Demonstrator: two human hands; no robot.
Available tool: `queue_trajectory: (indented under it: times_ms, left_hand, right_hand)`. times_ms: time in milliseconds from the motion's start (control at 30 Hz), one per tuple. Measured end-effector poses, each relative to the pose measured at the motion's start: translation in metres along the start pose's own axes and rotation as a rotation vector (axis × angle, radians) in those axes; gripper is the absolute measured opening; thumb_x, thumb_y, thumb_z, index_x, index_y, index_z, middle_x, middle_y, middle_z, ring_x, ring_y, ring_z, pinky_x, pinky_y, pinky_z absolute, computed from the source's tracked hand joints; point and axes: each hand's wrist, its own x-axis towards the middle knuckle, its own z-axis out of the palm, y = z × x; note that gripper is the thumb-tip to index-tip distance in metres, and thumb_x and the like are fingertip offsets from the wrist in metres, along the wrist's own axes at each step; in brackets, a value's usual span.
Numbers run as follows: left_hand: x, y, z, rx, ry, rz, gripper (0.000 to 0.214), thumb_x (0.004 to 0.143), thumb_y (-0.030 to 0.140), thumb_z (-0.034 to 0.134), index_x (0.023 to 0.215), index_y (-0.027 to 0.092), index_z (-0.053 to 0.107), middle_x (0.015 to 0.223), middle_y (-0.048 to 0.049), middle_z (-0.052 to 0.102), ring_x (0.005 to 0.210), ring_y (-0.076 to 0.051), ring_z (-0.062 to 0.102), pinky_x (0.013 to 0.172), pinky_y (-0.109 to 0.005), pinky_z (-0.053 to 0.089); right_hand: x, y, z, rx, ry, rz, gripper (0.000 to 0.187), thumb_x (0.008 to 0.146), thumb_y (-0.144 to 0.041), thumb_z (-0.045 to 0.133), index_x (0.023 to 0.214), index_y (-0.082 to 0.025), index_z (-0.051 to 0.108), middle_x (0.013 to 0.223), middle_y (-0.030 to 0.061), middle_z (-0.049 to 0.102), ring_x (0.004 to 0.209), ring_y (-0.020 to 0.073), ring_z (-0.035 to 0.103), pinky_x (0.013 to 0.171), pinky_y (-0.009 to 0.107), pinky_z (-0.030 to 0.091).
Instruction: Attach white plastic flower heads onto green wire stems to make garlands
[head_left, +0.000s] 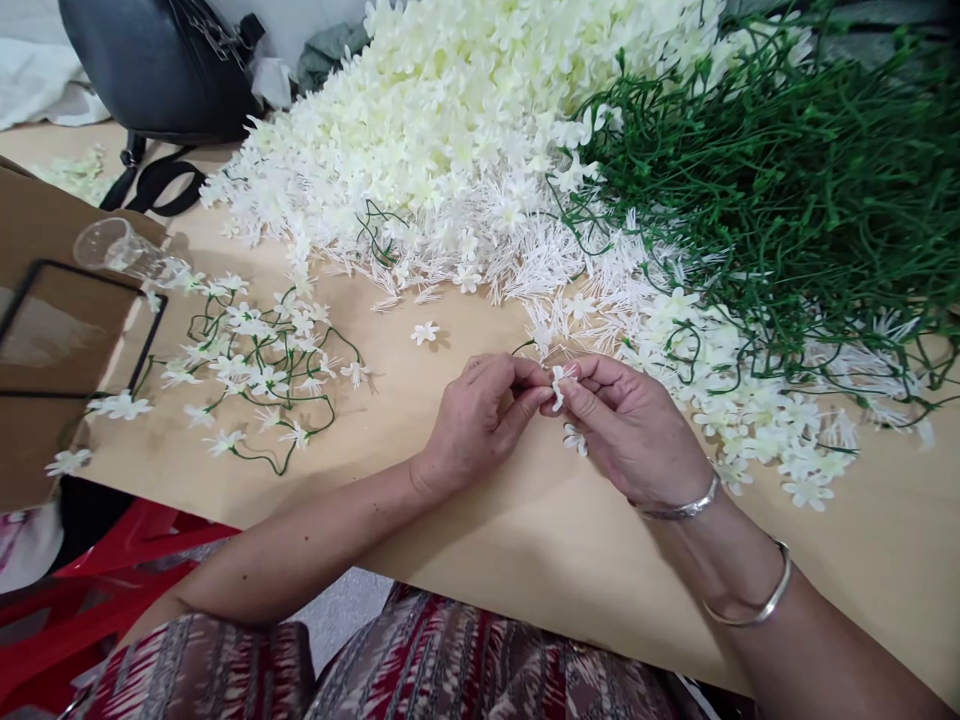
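Observation:
Between my two hands, over the middle of the table, is a small white artificial flower (558,388). My left hand (480,415) is closed in a pinch at the flower's left side, with a bit of green stem showing behind its fingers. My right hand (630,425) pinches the same flower from the right. Just below the right fingertips shows another white blossom (575,439); whether the hand holds it I cannot tell. A loose white blossom (424,332) lies on the table beyond my left hand.
White petals (450,110) and thin white stamens (525,240) are heaped at the back. Green plastic stems (787,190) pile up at the right. Flowered sprigs (262,360) lie left, near a tipped clear cup (127,250), a cardboard box (45,230) and a black bag (161,70).

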Motion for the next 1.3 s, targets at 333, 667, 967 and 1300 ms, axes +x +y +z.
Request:
queue_trajectory:
  times_ms: [333,667,967,1300]
  left_hand:
    - [0.003,0.000,0.000,-0.037,-0.016,-0.007,0.016,0.103,0.036,0.067,0.106,0.020,0.068,0.093,-0.0048,0.079,0.081,-0.014,0.074,0.077,-0.028,0.058]
    - [0.005,-0.001,-0.003,-0.023,0.011,0.076,0.013,0.104,0.031,0.066,0.097,0.019,0.066,0.089,-0.0031,0.080,0.081,-0.013,0.075,0.081,-0.030,0.057]
    - [0.003,-0.006,-0.002,-0.030,-0.022,0.032,0.018,0.106,0.035,0.062,0.095,0.021,0.065,0.085,0.0002,0.079,0.078,-0.014,0.074,0.100,-0.039,0.054]
    - [0.013,0.019,-0.026,0.142,0.130,0.051,0.021,0.107,0.042,0.055,0.100,0.026,0.066,0.090,-0.0021,0.073,0.082,-0.018,0.069,0.089,-0.040,0.060]
  right_hand:
    - [0.001,-0.013,-0.006,0.119,-0.025,0.043,0.037,0.069,-0.053,0.095,0.081,-0.025,0.073,0.074,-0.0024,0.071,0.069,0.0131,0.068,0.072,0.029,0.060]
    - [0.003,-0.006,-0.008,0.108,-0.027,0.065,0.033,0.069,-0.049,0.097,0.080,-0.026,0.076,0.075,-0.0016,0.074,0.070,0.0125,0.068,0.069,0.027,0.058]
    - [0.005,-0.007,-0.008,0.013,-0.058,0.055,0.040,0.071,-0.055,0.094,0.083,-0.024,0.072,0.077,-0.0009,0.073,0.070,0.0135,0.070,0.068,0.027,0.059]
    - [0.001,-0.011,-0.015,0.070,-0.014,-0.037,0.039,0.075,-0.055,0.090,0.104,-0.034,0.076,0.090,0.0031,0.077,0.086,0.0221,0.075,0.083,0.039,0.064]
